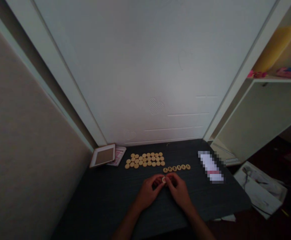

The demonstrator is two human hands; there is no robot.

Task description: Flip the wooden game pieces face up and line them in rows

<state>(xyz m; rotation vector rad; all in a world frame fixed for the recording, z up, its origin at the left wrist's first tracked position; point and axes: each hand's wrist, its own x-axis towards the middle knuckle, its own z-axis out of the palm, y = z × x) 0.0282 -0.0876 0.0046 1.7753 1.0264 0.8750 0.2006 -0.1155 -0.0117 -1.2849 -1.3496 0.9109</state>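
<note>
Both my left hand and my right hand pinch one small round disc between their fingertips, just above the dark table. Red marking shows on its face. Beyond my hands lies a row of several marked wooden discs, side by side. To the left and farther back, several plain wooden discs lie in rough rows, with no marks visible on them. The fingers hide part of the held disc.
At the table's back left, a brown and white box piece overlaps a pink and white card. A pixelated white item lies at the right. A white panel rises behind the table; a shelf stands at right.
</note>
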